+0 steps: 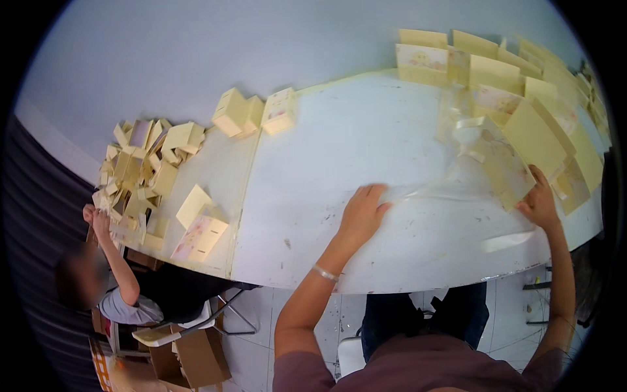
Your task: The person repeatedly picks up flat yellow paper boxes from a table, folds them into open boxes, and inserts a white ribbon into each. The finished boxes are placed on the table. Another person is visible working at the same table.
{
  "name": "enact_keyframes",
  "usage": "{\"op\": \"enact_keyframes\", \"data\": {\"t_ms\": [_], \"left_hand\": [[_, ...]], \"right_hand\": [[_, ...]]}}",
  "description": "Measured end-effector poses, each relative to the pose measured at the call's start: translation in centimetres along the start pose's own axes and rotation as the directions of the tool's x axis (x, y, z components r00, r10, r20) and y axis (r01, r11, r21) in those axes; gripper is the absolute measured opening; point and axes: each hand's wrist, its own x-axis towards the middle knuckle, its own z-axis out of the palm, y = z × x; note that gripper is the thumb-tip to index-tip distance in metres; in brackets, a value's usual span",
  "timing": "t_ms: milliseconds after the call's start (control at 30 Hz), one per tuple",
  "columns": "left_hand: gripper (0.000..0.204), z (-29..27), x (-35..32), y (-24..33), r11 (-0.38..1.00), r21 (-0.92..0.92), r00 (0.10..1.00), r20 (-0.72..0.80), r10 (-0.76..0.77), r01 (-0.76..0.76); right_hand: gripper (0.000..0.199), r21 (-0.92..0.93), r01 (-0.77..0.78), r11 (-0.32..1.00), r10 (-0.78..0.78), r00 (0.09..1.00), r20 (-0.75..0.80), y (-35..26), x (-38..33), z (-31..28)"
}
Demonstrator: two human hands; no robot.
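Note:
My left hand (364, 212) rests low over the white table, thumb apart from the fingers, beside a strip of clear film or a glossy streak (428, 194); whether it touches that strip I cannot tell. Over at the right, my right hand (541, 201) has its thumb and fingers at the lower edge of a thin cream printed panel (503, 163), which stands tilted and looks smeared by motion. Directly behind this panel leans a plain cream box piece (539, 140). A bracelet circles my left wrist.
Rows of cream boxes (494, 74) stand along the right and far right edge. Small cream boxes (279, 111) stand at the back left, near a jumbled pile (137, 163). An opened printed box (199, 236) lies before a seated co-worker (130, 306). A cardboard carton (201, 358) sits below.

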Motion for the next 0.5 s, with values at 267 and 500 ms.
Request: {"op": "enact_keyframes", "data": {"t_ms": [267,500], "left_hand": [[0.021,-3.5,0.4,-12.6,0.892,-0.36,0.868,-0.309,-0.389,0.272],[0.012,-3.0,0.6,-13.2,0.77,-0.589,0.764,-0.371,-0.528,0.246]], "right_hand": [[0.052,0.104,-0.046,0.993,0.078,0.943,-0.325,-5.0,9.2,-9.4],[0.052,0.345,0.407,0.846,-0.465,0.88,0.101,-24.9,28.8,8.2]]}}
